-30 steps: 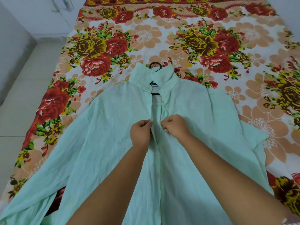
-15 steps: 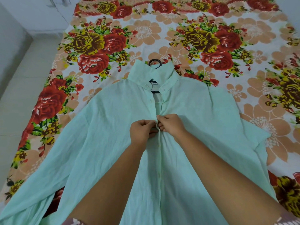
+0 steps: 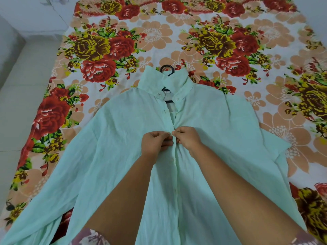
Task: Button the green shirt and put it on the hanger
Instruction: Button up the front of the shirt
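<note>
A pale green shirt lies spread face up on the bed, sleeves out to both sides. A black hanger is inside it, its hook poking out above the collar. The collar and the top of the placket stand open; below my hands the front is closed. My left hand and my right hand meet at the placket in the upper chest. Each pinches one edge of the shirt front, fingertips touching around a button.
The bed is covered by a sheet with large red, yellow and peach flowers. A pale tiled floor runs along the bed's left side, with a white cabinet at the far left.
My hands came together at the placket, closing the gap between the two shirt edges at chest height. The view has tilted slightly downward.
</note>
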